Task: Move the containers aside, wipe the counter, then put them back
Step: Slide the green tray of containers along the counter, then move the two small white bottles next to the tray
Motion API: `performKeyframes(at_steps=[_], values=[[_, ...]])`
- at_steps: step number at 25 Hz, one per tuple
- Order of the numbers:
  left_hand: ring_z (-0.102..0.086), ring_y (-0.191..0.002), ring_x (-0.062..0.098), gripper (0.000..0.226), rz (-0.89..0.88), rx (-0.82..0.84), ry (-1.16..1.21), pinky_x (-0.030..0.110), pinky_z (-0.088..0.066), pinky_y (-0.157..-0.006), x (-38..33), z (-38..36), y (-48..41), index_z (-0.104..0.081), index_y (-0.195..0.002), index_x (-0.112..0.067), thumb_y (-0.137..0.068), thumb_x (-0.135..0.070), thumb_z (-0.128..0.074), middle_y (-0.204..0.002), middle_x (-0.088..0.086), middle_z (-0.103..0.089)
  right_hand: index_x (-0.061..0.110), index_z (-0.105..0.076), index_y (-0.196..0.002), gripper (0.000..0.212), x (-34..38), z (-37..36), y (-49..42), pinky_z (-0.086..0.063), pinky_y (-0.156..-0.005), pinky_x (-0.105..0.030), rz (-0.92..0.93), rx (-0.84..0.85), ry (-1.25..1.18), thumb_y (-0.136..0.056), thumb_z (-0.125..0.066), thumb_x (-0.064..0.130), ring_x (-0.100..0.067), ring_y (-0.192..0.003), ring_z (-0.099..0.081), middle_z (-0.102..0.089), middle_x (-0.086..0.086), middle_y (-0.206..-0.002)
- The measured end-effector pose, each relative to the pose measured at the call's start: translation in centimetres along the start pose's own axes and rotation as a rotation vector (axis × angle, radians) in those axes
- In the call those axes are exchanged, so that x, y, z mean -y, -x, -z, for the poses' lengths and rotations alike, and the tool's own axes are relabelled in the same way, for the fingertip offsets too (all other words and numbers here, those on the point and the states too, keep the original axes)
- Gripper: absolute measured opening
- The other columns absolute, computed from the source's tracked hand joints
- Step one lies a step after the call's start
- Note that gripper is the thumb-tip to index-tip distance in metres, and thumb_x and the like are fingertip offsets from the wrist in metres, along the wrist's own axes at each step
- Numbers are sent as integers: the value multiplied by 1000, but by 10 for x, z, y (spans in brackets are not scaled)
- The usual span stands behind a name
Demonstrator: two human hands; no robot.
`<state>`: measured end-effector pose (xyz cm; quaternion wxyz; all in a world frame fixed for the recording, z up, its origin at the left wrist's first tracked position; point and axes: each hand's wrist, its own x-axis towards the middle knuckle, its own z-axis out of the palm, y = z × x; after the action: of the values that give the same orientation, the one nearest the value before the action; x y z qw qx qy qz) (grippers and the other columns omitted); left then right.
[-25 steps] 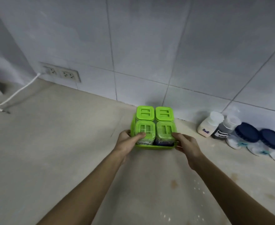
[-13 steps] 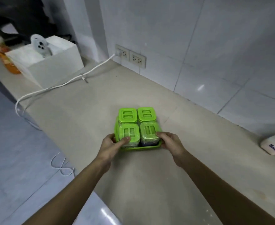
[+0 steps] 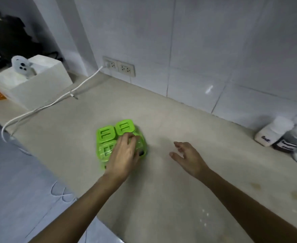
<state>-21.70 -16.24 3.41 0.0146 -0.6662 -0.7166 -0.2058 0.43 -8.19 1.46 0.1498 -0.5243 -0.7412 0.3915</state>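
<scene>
A green tray with several green-lidded jars (image 3: 106, 134) sits on the beige counter (image 3: 161, 193), close to its front edge. My left hand (image 3: 124, 155) lies on top of the set, fingers curled over the right-hand jars and hiding them. My right hand (image 3: 188, 157) hovers open over bare counter just right of the set, holding nothing. A white salt bottle (image 3: 274, 133) and a dark-filled bottle (image 3: 292, 143) stand against the tiled wall at the far right.
A white box (image 3: 39, 85) stands at the counter's left end. A white cable (image 3: 56, 100) runs from the wall outlets (image 3: 119, 67) across the counter and over its edge. Brown stains (image 3: 256, 186) mark the counter on the right.
The green set has gone left along the counter, away from the bottles. My right hand has let go and drawn off to the right; my left hand has moved onto the lids.
</scene>
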Motion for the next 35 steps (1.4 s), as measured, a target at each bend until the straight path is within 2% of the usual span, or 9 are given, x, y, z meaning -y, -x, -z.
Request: performKeyframes(at_steps=[3, 5, 10, 15, 20, 24, 30, 32, 35], values=[[-55, -101, 29, 48, -245, 174, 78, 39, -48, -88, -107, -43, -26, -56, -116, -12, -71, -9, -70, -112, 9, -54, 14, -42, -140, 54, -71, 94, 49, -39, -104, -32, -58, -122, 270, -92, -53, 38, -22, -125, -47, -47, -7, -140], [-55, -105, 29, 47, -316, 245, 68, 40, -52, -84, -162, -61, -40, -56, -120, -13, -74, -10, -68, -116, 8, -53, 15, -41, -139, 54, -105, 149, 70, -38, -104, -36, -79, -139, 424, -91, -53, 36, -25, -127, -43, -46, -8, -139], [-44, -121, 26, 52, -491, 334, 68, 37, -46, -95, -298, -101, -98, -45, -133, -13, -83, -19, -60, -133, 8, -43, 10, -48, -132, 50, -189, 275, 112, -45, -92, -42, -181, -393, 571, -86, -56, 28, -35, -116, -49, -53, -15, -126], [-21, -142, 29, 67, -586, 298, -77, 40, -25, -114, -368, -142, -143, -33, -141, -13, -83, -23, -63, -155, 11, -22, 5, -49, -130, 48, -235, 307, 117, -43, -93, -45, -145, -391, 632, -85, -56, 23, -35, -116, -49, -52, -16, -128], [-16, -144, 29, 77, -488, 390, -57, 42, -23, -115, -379, -173, -181, -22, -148, -15, -83, -16, -64, -159, 8, -16, 7, -42, -134, 53, -235, 303, 70, -41, -94, -44, -91, -325, 652, -85, -55, 25, -35, -120, -45, -45, -17, -133], [-36, -124, 37, 61, -514, 283, -43, 41, -35, -104, -362, -169, -182, -35, -143, -17, -86, -10, -59, -143, 12, -36, 20, -22, -148, 68, -219, 286, 23, -40, -103, -47, -78, -177, 596, -89, -56, 29, -38, -129, -38, -29, -20, -148], [-46, -113, 36, 50, -437, 330, -33, 41, -43, -96, -348, -150, -171, -44, -135, -19, -88, -16, -59, -132, 14, -44, 22, -42, -128, 49, -192, 295, -3, -44, -83, -37, -126, -233, 517, -85, -64, 26, -37, -106, -55, -48, -16, -124], [-48, -112, 35, 52, -371, 297, 15, 41, -44, -95, -323, -140, -162, -42, -138, -20, -89, -19, -59, -131, 14, -46, 23, -45, -122, 47, -180, 289, -3, -42, -77, -33, -98, -226, 538, -81, -67, 28, -33, -100, -56, -53, -12, -121], [-51, -113, 34, 54, -257, 266, 89, 38, -42, -96, -263, -107, -153, -42, -139, -22, -89, -27, -60, -130, 13, -51, 25, -46, -123, 47, -153, 263, -5, -46, -78, -37, -34, -242, 577, -80, -65, 32, -33, -95, -57, -55, -9, -116]])
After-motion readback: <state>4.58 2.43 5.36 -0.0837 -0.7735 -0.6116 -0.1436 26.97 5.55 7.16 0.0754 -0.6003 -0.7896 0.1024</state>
